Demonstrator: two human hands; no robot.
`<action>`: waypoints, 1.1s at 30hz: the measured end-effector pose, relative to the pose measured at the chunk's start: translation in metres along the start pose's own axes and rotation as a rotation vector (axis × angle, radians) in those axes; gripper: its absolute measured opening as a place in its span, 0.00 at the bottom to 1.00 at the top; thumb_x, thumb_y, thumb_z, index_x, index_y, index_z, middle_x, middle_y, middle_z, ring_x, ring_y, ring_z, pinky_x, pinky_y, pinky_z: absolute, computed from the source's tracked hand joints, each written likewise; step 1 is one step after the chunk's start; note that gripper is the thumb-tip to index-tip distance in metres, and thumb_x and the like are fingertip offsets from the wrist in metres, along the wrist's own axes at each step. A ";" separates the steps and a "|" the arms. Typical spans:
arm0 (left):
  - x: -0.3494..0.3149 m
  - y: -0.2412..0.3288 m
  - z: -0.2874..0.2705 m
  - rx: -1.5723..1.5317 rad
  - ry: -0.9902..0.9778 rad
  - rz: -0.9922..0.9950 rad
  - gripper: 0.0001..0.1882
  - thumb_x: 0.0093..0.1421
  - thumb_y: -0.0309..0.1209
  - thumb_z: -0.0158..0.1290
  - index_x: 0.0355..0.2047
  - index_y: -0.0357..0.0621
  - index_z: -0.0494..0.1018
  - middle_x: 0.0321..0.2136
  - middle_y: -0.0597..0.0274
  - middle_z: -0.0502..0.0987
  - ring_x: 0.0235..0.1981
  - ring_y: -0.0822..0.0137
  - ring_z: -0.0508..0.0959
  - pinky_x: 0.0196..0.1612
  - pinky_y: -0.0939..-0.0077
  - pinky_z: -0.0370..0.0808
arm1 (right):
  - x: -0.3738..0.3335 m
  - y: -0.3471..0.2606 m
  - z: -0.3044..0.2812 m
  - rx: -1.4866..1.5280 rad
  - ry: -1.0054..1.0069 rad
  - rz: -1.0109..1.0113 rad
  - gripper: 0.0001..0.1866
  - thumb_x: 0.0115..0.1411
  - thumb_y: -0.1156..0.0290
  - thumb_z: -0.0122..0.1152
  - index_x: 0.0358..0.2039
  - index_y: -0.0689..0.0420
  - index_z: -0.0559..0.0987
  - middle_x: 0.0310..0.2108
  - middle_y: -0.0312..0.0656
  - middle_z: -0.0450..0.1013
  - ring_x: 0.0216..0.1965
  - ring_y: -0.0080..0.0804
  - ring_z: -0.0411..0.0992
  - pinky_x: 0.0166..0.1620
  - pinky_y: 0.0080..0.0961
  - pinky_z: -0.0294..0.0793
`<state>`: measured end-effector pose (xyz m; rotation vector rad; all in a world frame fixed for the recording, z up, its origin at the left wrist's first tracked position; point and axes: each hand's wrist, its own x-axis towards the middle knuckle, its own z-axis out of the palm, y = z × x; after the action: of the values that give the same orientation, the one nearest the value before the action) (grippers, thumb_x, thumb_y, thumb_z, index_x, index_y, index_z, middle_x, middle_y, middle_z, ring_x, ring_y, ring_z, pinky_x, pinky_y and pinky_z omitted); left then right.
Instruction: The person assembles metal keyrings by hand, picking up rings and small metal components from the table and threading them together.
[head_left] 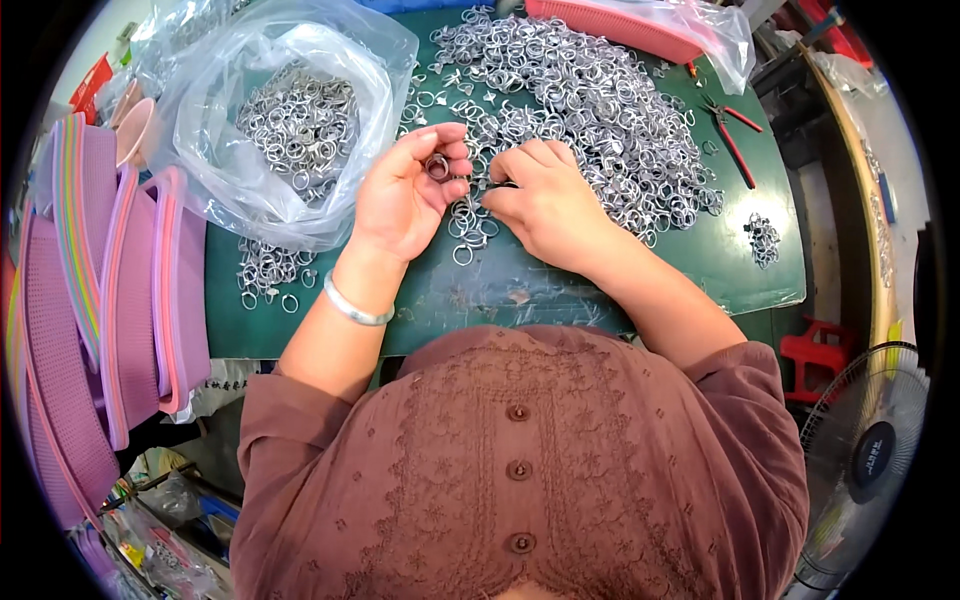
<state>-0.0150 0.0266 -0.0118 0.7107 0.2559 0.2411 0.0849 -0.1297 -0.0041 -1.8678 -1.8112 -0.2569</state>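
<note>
My left hand (405, 185) is turned palm up, its fingers curled around a small dark metal ring (437, 167). Close by on the right, my right hand (550, 200) faces down with thumb and fingertips pinched together at the near edge of a pile of silver metal rings (620, 130). What those fingertips grip is hidden behind the hand. A few loose rings (470, 235) lie on the green tabletop just below and between the two hands. Beside my left hand stands an open clear plastic bag (200, 150) holding many more silver rings (300, 125).
Red-handled pliers (735, 140) and a small heap of rings (763, 240) lie on the right of the table (680, 275). A pink basket (620, 30) sits at the back. Purple baskets (135, 300) crowd the left; a red stool (815, 360) and a fan (860, 470) stand right.
</note>
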 end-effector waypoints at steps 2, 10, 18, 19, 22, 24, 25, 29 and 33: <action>-0.001 -0.001 0.001 0.068 -0.016 0.018 0.12 0.58 0.30 0.42 0.37 0.35 0.70 0.26 0.62 0.71 0.27 0.71 0.71 0.27 0.81 0.69 | 0.001 0.000 -0.001 -0.060 -0.007 -0.026 0.03 0.44 0.73 0.53 0.21 0.53 0.75 0.29 0.35 0.65 0.33 0.33 0.63 0.41 0.29 0.60; -0.011 -0.004 0.020 0.525 0.050 0.059 0.06 0.56 0.30 0.48 0.27 0.41 0.72 0.16 0.74 0.67 0.16 0.84 0.63 0.18 0.92 0.57 | 0.000 0.012 -0.013 0.639 0.116 0.326 0.03 0.48 0.76 0.56 0.26 0.59 0.75 0.33 0.37 0.70 0.37 0.30 0.67 0.41 0.25 0.65; -0.015 -0.015 0.026 0.656 -0.053 0.110 0.05 0.55 0.28 0.51 0.30 0.40 0.72 0.20 0.73 0.69 0.18 0.85 0.63 0.19 0.93 0.58 | -0.001 0.007 -0.017 1.208 0.059 0.658 0.06 0.54 0.78 0.52 0.33 0.64 0.74 0.38 0.36 0.69 0.37 0.20 0.67 0.43 0.18 0.66; -0.015 -0.015 0.026 0.656 -0.053 0.108 0.05 0.55 0.28 0.51 0.30 0.40 0.72 0.20 0.73 0.69 0.18 0.85 0.63 0.19 0.93 0.58 | -0.002 0.008 -0.017 1.230 0.073 0.631 0.07 0.54 0.79 0.53 0.35 0.64 0.73 0.37 0.36 0.70 0.37 0.20 0.67 0.43 0.18 0.67; -0.015 -0.013 0.027 0.573 -0.034 0.028 0.05 0.56 0.30 0.50 0.30 0.41 0.72 0.19 0.74 0.69 0.17 0.84 0.64 0.18 0.93 0.58 | -0.003 0.010 -0.014 1.278 0.093 0.591 0.11 0.53 0.80 0.54 0.39 0.63 0.71 0.36 0.37 0.70 0.38 0.21 0.68 0.44 0.19 0.68; -0.015 -0.013 0.028 0.510 -0.028 -0.028 0.06 0.57 0.30 0.49 0.30 0.42 0.72 0.18 0.73 0.68 0.16 0.83 0.64 0.18 0.93 0.57 | -0.003 0.010 -0.013 1.303 0.097 0.579 0.13 0.53 0.80 0.54 0.41 0.63 0.70 0.36 0.37 0.70 0.39 0.21 0.68 0.44 0.19 0.68; -0.015 -0.013 0.027 0.511 -0.028 -0.029 0.06 0.57 0.30 0.49 0.30 0.42 0.72 0.18 0.73 0.68 0.16 0.83 0.64 0.18 0.93 0.57 | -0.003 0.009 -0.013 1.293 0.099 0.589 0.14 0.52 0.80 0.55 0.41 0.63 0.69 0.36 0.37 0.70 0.39 0.21 0.68 0.44 0.18 0.68; -0.013 -0.014 0.025 0.451 -0.042 -0.059 0.05 0.58 0.30 0.48 0.31 0.42 0.72 0.18 0.72 0.68 0.16 0.83 0.64 0.17 0.93 0.57 | -0.005 0.010 -0.012 1.283 0.095 0.609 0.14 0.52 0.80 0.55 0.41 0.63 0.69 0.36 0.37 0.69 0.39 0.22 0.68 0.44 0.17 0.68; -0.013 -0.015 0.026 0.420 -0.024 -0.070 0.05 0.58 0.30 0.48 0.30 0.42 0.71 0.18 0.72 0.68 0.17 0.83 0.64 0.18 0.93 0.58 | -0.004 0.006 -0.010 1.237 0.179 0.596 0.14 0.51 0.77 0.58 0.40 0.63 0.70 0.33 0.38 0.69 0.35 0.20 0.68 0.40 0.17 0.69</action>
<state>-0.0175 -0.0044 -0.0009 1.1171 0.3124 0.1113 0.0924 -0.1379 0.0006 -1.2558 -0.8050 0.7268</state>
